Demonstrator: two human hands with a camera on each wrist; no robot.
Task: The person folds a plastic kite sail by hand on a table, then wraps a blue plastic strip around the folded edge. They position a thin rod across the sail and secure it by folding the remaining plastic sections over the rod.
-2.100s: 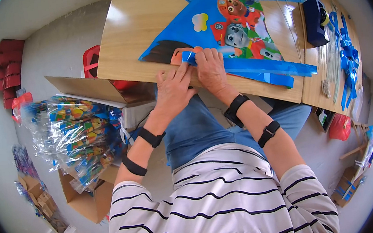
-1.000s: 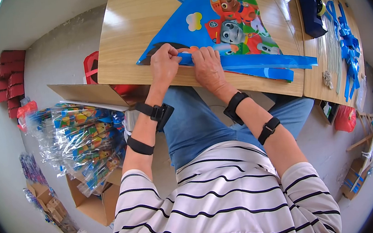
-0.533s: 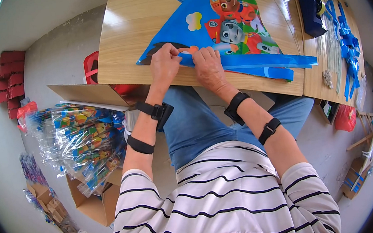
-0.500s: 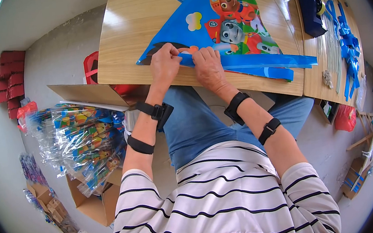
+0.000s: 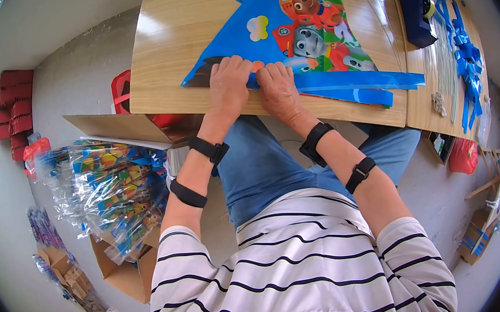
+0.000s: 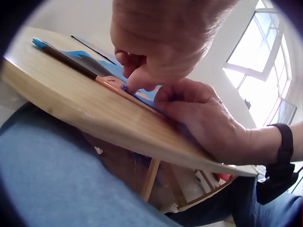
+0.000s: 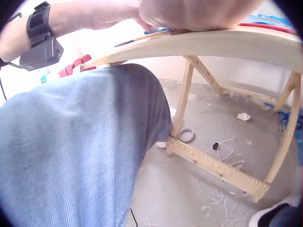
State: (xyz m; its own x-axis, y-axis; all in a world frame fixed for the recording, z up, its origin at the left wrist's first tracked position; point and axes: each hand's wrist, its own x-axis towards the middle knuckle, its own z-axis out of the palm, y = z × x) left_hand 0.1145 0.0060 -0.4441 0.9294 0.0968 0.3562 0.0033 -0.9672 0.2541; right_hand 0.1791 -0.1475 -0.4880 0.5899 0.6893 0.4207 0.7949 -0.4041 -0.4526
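A triangular blue kite [image 5: 314,41] printed with cartoon dogs lies flat along the near edge of the wooden table [image 5: 177,35]. A long blue ribbon [image 5: 352,82] runs along its lower border and trails to the right. My left hand [image 5: 230,87] is at the kite's dark left corner, its fingertips mostly hidden in the head view. In the left wrist view, its thumb and fingers pinch a small blue end of the ribbon [image 6: 124,87] at the kite's edge. Right beside it, my right hand [image 5: 279,91] has curled fingers and pinches the ribbon against the border.
A tape dispenser [image 5: 417,17] stands at the table's right, near thin rods and bunched blue ribbons [image 5: 466,63]. Bagged printed kites [image 5: 111,184] hang over an open carton [image 5: 121,269] at lower left. A cardboard flap [image 5: 117,128] adjoins the table's left corner.
Over the last second my left hand has turned over and shifted slightly right, closer to my right hand. My right hand has barely moved, and the kite has stayed nearly in place.
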